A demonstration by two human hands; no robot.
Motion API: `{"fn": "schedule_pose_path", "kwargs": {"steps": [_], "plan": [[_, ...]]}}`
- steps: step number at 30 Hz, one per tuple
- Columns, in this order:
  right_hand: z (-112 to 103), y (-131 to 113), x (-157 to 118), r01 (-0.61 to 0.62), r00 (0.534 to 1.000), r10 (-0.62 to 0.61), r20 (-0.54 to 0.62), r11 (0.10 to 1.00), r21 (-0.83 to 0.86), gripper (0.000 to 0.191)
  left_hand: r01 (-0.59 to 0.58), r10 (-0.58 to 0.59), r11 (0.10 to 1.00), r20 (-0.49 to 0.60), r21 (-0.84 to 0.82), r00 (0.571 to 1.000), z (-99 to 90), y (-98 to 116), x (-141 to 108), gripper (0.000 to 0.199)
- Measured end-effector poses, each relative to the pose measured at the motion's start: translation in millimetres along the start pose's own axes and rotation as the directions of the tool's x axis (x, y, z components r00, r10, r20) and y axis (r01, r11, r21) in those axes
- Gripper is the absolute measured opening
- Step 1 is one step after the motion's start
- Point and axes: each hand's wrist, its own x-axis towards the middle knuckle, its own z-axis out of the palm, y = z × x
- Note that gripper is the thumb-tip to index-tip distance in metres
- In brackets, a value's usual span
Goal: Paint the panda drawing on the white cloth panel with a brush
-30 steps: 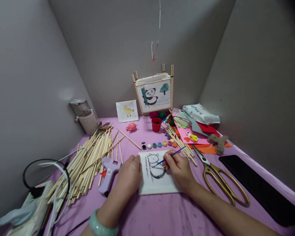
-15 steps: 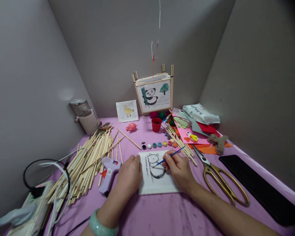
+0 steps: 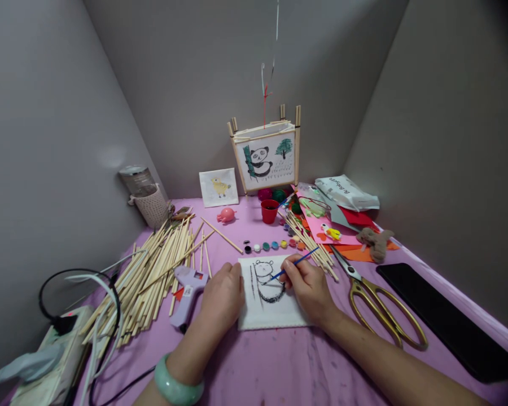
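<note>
bare cloth (image 3: 245, 369) btwn forearms, glue gun (image 3: 188, 296) blocking L, scissors (image 3: 379, 304) R

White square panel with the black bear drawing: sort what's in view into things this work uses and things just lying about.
In use, judging by the scene:
- white square panel
- thin blue paintbrush, in the right hand
- small round paint pots, probably

Apparently just lying about:
- lilac plastic glue gun
- gold-handled metal scissors
- pink rounded toy
</note>
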Motion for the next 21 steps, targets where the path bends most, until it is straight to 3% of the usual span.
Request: {"fn": "schedule_pose_path", "kwargs": {"steps": [21], "plan": [[0.8, 3.0, 0.0, 0.001, 0.998, 0.001, -0.06, 0.999, 0.037, 0.033, -0.008, 0.008, 1.0, -0.007, -0.014, 1.0, 1.5, -0.9, 0.1, 0.02]]}}
